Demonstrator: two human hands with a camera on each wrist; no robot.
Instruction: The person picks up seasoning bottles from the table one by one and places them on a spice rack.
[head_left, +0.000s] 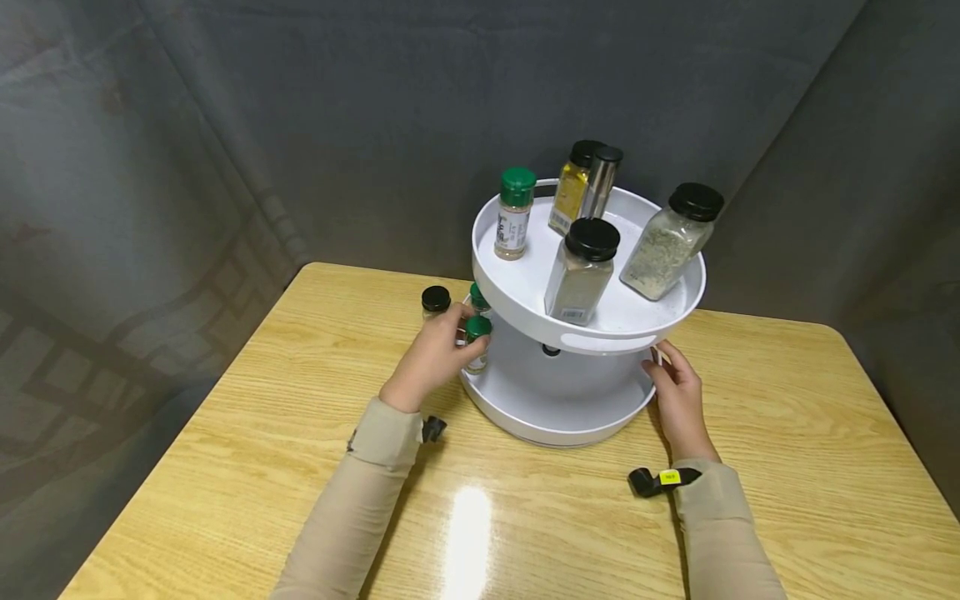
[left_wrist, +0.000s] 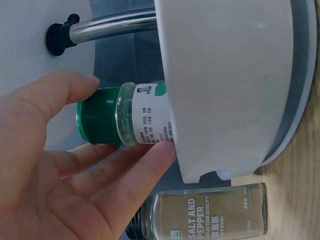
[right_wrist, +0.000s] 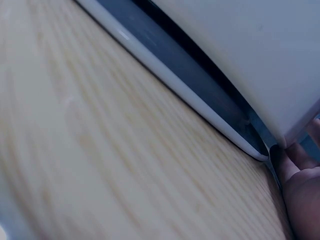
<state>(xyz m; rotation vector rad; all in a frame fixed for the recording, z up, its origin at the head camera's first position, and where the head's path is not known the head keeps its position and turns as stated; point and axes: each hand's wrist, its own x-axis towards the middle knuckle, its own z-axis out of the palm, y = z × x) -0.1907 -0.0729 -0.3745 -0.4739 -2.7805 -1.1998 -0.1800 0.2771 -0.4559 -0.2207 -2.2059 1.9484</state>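
A white two-tier round rack (head_left: pixel 555 400) stands on the table. My left hand (head_left: pixel 431 358) holds a small spice jar with a green cap (head_left: pixel 477 327) at the left side of the lower tier. In the left wrist view, thumb and fingers lie on opposite sides of the green cap (left_wrist: pixel 102 115); the jar's base is hidden behind the tier's wall. My right hand (head_left: pixel 681 404) grips the lower tier's rim on the right. Behind the held jar stands another green-capped jar (head_left: pixel 479 296), partly hidden by the upper tier.
Upper tier (head_left: pixel 528 283) carries a green-capped jar (head_left: pixel 513 225), a yellow jar (head_left: pixel 568 196), a metal-look cylinder (head_left: pixel 600 183) and two black-capped jars (head_left: pixel 581 279). A salt and pepper jar (left_wrist: pixel 210 212) stands on the table outside the lower tier, left. Grey cloth (head_left: pixel 375 125) hangs behind.
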